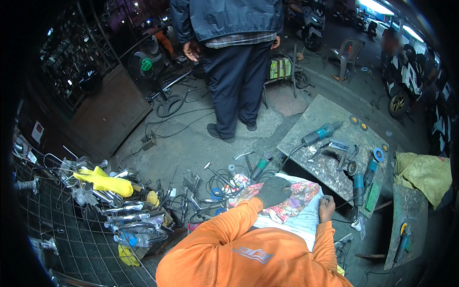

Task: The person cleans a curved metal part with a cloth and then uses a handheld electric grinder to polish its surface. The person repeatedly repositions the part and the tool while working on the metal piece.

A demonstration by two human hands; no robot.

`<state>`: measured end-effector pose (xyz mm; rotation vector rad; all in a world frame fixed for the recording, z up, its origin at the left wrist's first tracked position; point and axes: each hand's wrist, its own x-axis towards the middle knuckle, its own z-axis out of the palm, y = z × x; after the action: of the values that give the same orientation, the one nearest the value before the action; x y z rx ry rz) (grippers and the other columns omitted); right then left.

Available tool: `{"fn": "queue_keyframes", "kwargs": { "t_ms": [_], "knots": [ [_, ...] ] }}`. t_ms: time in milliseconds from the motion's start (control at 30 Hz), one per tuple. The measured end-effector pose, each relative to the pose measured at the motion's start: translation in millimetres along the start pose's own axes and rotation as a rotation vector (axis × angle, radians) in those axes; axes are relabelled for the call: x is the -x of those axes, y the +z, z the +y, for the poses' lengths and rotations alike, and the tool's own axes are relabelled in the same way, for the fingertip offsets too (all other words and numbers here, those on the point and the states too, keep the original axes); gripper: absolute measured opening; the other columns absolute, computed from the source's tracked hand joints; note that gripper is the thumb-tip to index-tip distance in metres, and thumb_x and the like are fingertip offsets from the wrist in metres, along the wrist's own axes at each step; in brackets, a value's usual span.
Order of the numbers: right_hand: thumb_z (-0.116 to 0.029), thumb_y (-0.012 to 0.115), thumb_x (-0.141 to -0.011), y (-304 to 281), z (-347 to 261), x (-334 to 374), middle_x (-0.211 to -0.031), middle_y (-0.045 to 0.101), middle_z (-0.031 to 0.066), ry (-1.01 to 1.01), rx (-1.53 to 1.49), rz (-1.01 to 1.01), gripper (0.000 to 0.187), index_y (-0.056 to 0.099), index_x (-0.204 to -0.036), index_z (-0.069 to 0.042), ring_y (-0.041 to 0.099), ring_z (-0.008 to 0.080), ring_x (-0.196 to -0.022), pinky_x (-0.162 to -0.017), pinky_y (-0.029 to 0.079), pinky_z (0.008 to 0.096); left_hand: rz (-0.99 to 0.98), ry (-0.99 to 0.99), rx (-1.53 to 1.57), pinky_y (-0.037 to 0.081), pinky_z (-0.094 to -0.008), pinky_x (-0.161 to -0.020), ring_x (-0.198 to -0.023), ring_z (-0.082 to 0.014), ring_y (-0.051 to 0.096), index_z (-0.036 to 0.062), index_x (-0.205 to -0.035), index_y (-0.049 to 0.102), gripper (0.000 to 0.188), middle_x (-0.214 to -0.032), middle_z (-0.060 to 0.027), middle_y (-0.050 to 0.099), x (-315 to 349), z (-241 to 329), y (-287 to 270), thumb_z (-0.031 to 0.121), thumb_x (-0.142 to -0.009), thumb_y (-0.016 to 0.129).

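Observation:
My left hand [275, 192], in a dark grey glove, lies over a pink and yellow floral cloth [288, 206] on my lap, its fingers curled onto the fabric. Bare, my right hand [327, 208] is closed on the right edge of a white cloth [308, 223]. That white cloth spreads beneath the floral one and hangs toward my orange top. Just beyond my left hand, a teal angle grinder [261, 166] lies on the floor. A worn work board [311, 129] stands ahead to the right, bearing another teal grinder [319, 135].
Metal parts and a yellow glove [104, 182] are heaped at left. Cables [221, 184] tangle on the floor. A person in dark trousers [234, 81] stands ahead. Right of the board are a greenish sack [423, 174] and a grinder with a blue disc [378, 154]. Motorcycles [403, 86] stand beyond.

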<state>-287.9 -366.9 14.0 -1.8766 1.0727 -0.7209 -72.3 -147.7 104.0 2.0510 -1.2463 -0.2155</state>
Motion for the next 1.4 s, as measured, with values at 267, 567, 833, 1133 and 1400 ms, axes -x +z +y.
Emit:
{"fn": "queue_keyframes", "kwargs": {
  "t_ms": [267,567,833,1133,1400],
  "knots": [
    [-0.008,0.067,-0.087,-2,-9,3,-0.067,0.057,0.0006,0.031,-0.02,0.007,0.018,0.068,-0.1,0.003,0.051,0.0088,-0.06,-0.056,0.043,0.0287,-0.033,0.003,-0.025,0.053,-0.0495,-0.087,-0.097,-0.0383,0.068,0.0051,-0.104,0.076,0.036,-0.101,-0.0188,0.073,-2,-2,0,0.035,-0.084,0.07],
    [-0.011,0.066,-0.085,-7,-25,7,-0.067,0.06,0.0021,0.042,-0.047,-0.009,0.019,0.069,-0.097,0.004,0.052,0.0094,-0.061,-0.057,0.043,0.0293,-0.057,-0.01,-0.034,0.053,-0.0491,-0.087,-0.096,-0.0383,0.069,0.0057,-0.104,0.076,0.036,-0.101,-0.0187,0.074,-3,5,-7,0.036,-0.084,0.07],
    [-0.01,0.066,-0.086,-3,-17,5,-0.067,0.059,0.0012,-0.018,-0.005,0.034,0.016,0.07,-0.095,0.002,0.051,0.0088,-0.061,-0.057,0.043,0.0286,0.02,0.033,0.03,0.053,-0.049,-0.087,-0.095,-0.0385,0.069,0.0051,-0.103,0.077,0.035,-0.1,-0.0192,0.074,-1,5,-6,0.034,-0.084,0.071],
    [-0.009,0.065,-0.087,-4,-15,5,-0.068,0.061,0.0022,-0.02,-0.055,-0.009,0.013,0.07,-0.093,0.002,0.053,0.0088,-0.062,-0.057,0.043,0.0286,-0.016,0.015,0.007,0.053,-0.0496,-0.087,-0.096,-0.0387,0.068,0.0054,-0.103,0.076,0.034,-0.099,-0.0191,0.073,-2,6,-8,0.034,-0.084,0.07],
    [-0.011,0.066,-0.087,-3,-13,4,-0.07,0.062,0.0036,-0.001,0.014,0.022,0.016,0.07,-0.094,0.003,0.054,0.0103,-0.064,-0.06,0.046,0.0299,0.148,0.134,-0.027,0.052,-0.0499,-0.088,-0.098,-0.0399,0.066,0.0049,-0.103,0.073,0.03,-0.101,-0.0193,0.071,-2,12,-14,0.029,-0.086,0.069]
  ]
}}
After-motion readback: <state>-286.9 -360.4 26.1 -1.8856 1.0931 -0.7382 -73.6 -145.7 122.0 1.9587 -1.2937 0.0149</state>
